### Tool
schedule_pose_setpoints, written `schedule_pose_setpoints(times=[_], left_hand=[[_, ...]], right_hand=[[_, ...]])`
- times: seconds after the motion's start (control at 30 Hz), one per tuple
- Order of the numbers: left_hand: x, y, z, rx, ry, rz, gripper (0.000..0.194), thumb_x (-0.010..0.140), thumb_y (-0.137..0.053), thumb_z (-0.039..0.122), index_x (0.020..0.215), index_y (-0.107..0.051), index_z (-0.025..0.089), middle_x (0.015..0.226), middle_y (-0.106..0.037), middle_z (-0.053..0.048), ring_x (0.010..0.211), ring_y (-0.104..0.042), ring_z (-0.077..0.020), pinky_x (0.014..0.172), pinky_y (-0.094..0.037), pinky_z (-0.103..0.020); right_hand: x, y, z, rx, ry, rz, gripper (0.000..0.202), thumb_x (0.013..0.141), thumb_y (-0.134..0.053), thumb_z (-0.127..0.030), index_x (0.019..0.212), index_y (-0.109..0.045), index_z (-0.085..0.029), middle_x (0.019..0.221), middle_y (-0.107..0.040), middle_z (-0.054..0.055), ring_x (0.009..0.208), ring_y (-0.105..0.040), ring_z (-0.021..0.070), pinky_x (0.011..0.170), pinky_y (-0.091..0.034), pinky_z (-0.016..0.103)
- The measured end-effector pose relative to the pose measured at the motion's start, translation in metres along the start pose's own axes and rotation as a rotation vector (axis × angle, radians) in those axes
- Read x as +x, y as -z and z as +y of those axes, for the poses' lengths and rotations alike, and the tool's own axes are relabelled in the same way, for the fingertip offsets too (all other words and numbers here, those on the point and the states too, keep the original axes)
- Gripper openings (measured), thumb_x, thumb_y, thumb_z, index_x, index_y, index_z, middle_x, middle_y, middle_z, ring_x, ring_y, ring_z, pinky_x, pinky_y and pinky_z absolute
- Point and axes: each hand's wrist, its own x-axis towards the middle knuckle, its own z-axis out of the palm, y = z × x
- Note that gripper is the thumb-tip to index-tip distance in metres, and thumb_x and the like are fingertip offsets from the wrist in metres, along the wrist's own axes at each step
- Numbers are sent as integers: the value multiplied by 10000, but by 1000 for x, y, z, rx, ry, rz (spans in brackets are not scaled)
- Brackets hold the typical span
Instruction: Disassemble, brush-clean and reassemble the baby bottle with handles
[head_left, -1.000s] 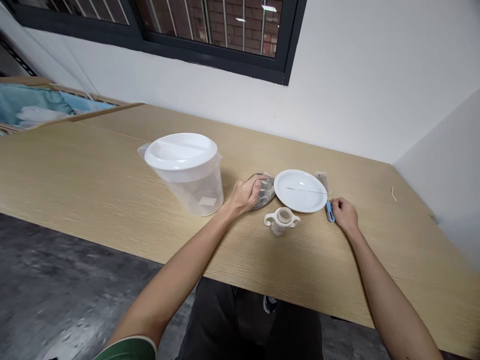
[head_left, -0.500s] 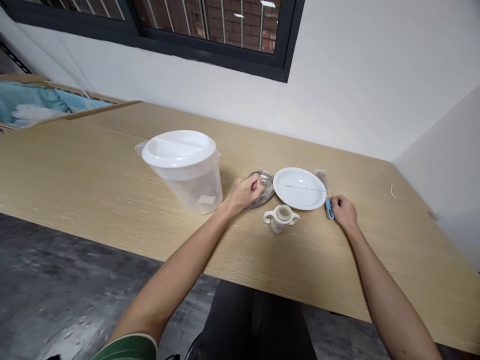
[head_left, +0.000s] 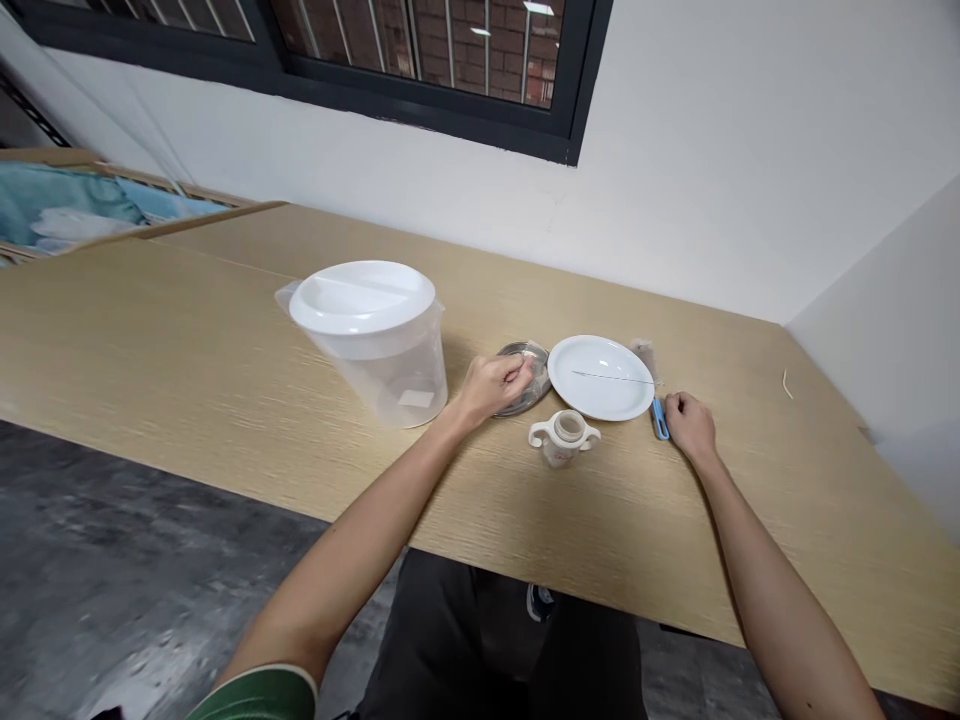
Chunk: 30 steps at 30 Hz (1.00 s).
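My left hand (head_left: 495, 387) is closed in a fist over the near left part of a round metal dish (head_left: 517, 404), with no object showing in it. A clear piece, its kind not plain, lies in the dish by my fingers. My right hand (head_left: 691, 428) rests closed on the table, just right of a blue handle (head_left: 660, 419), and seems to hold nothing. Between my hands sits a white oval plate (head_left: 600, 400) with a thin dark wire (head_left: 611, 376) lying across it. In front of the plate stands a small open cup with two cream handles (head_left: 564, 437).
A large translucent pitcher (head_left: 382, 375) with a white lid stands left of my left hand. Behind the plate's right end is a small greyish piece (head_left: 643, 352). A thin pale strip (head_left: 786, 383) lies far right. The wall and window (head_left: 435, 110) bound the table's back.
The view has shifted very slightly, and my legs have spread apart below the table, showing a shoe. Both hands and the objects stay in place.
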Motion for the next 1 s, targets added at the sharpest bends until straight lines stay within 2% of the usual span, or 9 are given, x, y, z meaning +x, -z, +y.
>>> schedule_pose_setpoints(times=[0.2, 0.4, 0.6, 0.73, 0.87, 1.0], left_hand=[[0, 0, 0, 9, -8, -22, 519, 992, -517, 293, 552, -259, 196, 508, -218, 61, 457, -208, -85, 473, -208, -285], [-1, -2, -1, 5, -4, -46, 519, 989, -509, 294, 549, -251, 195, 492, -243, 60, 449, -220, -80, 470, -206, -286], [-2, -2, -2, 13, -13, -28, 488, 971, -506, 257, 557, -254, 198, 496, -228, 61, 448, -223, -78, 470, -218, -272], [-1, 0, -1, -1, -25, 5, 474, 980, -532, 271, 565, -316, 194, 499, -267, 64, 442, -257, -73, 473, -226, -266], [-1, 2, 1, 4, 13, -46, 475, 1007, -515, 314, 566, -390, 189, 507, -302, 56, 462, -272, -84, 483, -228, -271], [-2, 2, -1, -20, 24, -93, 499, 1021, -484, 340, 556, -383, 188, 518, -296, 51, 486, -259, -93, 496, -227, -277]], right_hand=[[-2, 3, -3, 2, 11, 3, 334, 889, -385, -359, 685, -599, -203, 725, -663, 84, 648, -490, 185, 592, -270, 286], [-3, 4, -5, -6, 15, -9, 373, 898, -398, -383, 596, -535, -212, 662, -628, 71, 596, -444, 166, 573, -258, 288], [-2, 2, -6, -9, 5, -17, 402, 911, -411, -397, 592, -567, -210, 660, -643, 73, 597, -467, 170, 574, -253, 290], [-2, 0, -5, -4, -7, -17, 408, 917, -417, -412, 616, -601, -207, 704, -671, 84, 639, -507, 180, 584, -255, 286], [-2, 1, -6, -2, -17, -23, 411, 921, -418, -424, 630, -611, -206, 723, -675, 86, 655, -514, 180, 586, -253, 285], [-4, 4, -9, -1, -20, -30, 403, 917, -425, -411, 619, -601, -205, 712, -666, 77, 639, -502, 175, 585, -260, 281]])
